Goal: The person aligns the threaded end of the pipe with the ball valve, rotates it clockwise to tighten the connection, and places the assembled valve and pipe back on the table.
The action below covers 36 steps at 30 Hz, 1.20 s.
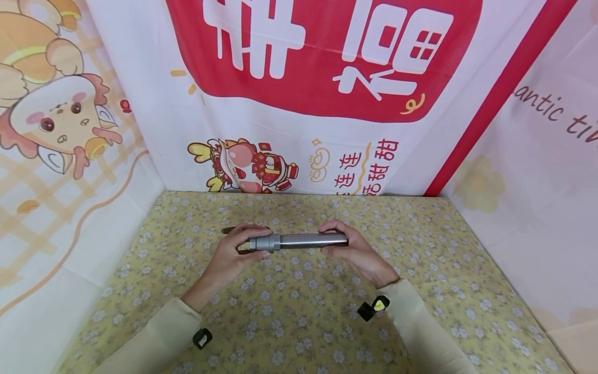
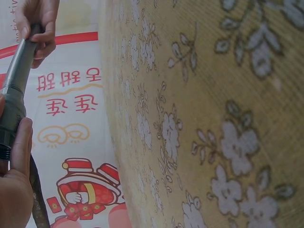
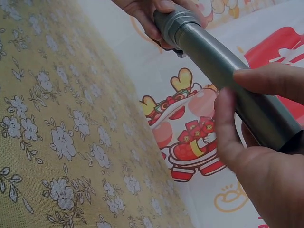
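Observation:
A grey metal tube (image 1: 310, 240) is held nearly level between both hands in the head view. At its left end sits a wider ribbed collar fitting (image 1: 265, 243). My left hand (image 1: 238, 249) grips that fitting, thumb on the near side and fingers on the far side. My right hand (image 1: 352, 249) pinches the tube's plain end, and in the right wrist view its thumb and fingers (image 3: 270, 78) lie on the barrel. A dark, narrow strip (image 2: 39, 197) shows beside the left hand, partly hidden by it.
A yellow floral cloth (image 1: 299, 311) covers the table below the hands. Printed white curtains (image 1: 313, 109) stand behind and on both sides of it. Small black devices (image 1: 202, 338) are worn at both wrists.

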Each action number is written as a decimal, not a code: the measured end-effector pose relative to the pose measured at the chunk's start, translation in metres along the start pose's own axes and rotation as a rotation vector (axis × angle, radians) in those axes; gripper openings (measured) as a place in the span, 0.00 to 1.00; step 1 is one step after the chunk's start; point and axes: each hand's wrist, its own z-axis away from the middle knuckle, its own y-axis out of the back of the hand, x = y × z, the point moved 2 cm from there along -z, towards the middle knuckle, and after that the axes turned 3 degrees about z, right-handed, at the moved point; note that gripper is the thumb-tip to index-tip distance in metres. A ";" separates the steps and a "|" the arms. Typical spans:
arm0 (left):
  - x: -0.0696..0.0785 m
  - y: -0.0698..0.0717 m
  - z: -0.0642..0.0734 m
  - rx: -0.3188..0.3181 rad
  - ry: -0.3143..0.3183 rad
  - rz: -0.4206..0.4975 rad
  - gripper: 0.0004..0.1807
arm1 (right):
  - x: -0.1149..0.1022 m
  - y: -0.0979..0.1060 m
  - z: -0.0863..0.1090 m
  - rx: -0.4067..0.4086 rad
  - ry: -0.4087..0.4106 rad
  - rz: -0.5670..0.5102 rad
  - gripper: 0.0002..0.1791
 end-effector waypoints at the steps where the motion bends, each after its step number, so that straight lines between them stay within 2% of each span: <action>1: 0.000 0.000 0.000 -0.001 -0.005 -0.002 0.25 | 0.000 0.000 0.000 0.002 -0.001 0.003 0.25; 9: -0.001 -0.001 0.000 -0.001 -0.004 -0.006 0.24 | 0.001 0.001 0.001 0.006 0.009 0.016 0.21; 22: 0.001 -0.002 -0.001 0.004 0.011 -0.013 0.24 | 0.002 0.002 0.003 0.028 0.053 0.050 0.24; 36: 0.000 -0.002 -0.002 0.005 0.009 -0.015 0.25 | 0.004 0.002 0.001 0.068 0.031 0.059 0.23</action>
